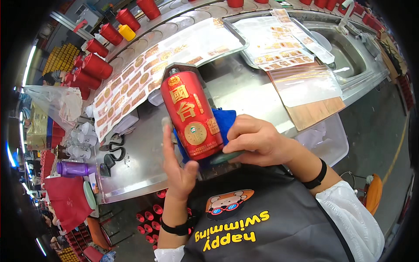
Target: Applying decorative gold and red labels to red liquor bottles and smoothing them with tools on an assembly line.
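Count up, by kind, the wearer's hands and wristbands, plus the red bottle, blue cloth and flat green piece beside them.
Hands (left hand, right hand): 2
Black wristbands: 2
Red bottle: 1
Blue cloth: 1
Flat green piece: 1
Total: 7

Sink (349, 53) right of bottle (192, 114)

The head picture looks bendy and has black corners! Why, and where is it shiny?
In the head view, the wide fisheye lens bends things near the rim and leaves the corners black; also there, white glare shines in the sink, light strips glow at left, the red bottle looks fairly sharp.
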### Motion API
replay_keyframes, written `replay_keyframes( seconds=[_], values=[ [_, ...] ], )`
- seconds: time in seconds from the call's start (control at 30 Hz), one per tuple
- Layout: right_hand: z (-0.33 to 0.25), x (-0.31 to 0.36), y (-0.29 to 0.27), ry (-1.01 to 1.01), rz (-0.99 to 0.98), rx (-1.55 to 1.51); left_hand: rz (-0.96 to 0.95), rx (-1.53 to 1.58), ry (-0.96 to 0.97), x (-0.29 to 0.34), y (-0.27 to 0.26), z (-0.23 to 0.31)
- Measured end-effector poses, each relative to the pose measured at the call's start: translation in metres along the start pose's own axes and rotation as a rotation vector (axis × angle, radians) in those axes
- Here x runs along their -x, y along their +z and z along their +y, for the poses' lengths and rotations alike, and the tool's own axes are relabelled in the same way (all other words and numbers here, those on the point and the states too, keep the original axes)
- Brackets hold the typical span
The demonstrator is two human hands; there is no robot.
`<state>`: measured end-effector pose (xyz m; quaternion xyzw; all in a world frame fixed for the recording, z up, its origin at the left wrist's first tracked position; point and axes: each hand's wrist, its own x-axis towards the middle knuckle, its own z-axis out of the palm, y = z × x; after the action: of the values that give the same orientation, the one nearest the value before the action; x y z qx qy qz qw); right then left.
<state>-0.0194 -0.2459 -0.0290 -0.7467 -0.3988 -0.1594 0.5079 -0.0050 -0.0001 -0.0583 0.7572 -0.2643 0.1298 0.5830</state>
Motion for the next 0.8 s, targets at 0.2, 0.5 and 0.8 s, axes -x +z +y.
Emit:
replay_keyframes(
  seconds=[0.2, 0.5, 0.8],
  values=[
    [-0.003, 0.005, 0.000, 0.188, 0.152, -0.057, -0.166, -0.596, -0.057, 0.007, -0.006, -0.005],
    [-0.009, 0.024, -0.024, 0.526, 0.500, 0.000, -0.048, -0.751, 0.130, 0.000, 0.006, 0.006],
    [0.014, 0.043, -0.113, 0.378, 0.440, 0.502, -0.064, -0.258, -0.132, 0.017, 0.000, -0.025]
  ],
)
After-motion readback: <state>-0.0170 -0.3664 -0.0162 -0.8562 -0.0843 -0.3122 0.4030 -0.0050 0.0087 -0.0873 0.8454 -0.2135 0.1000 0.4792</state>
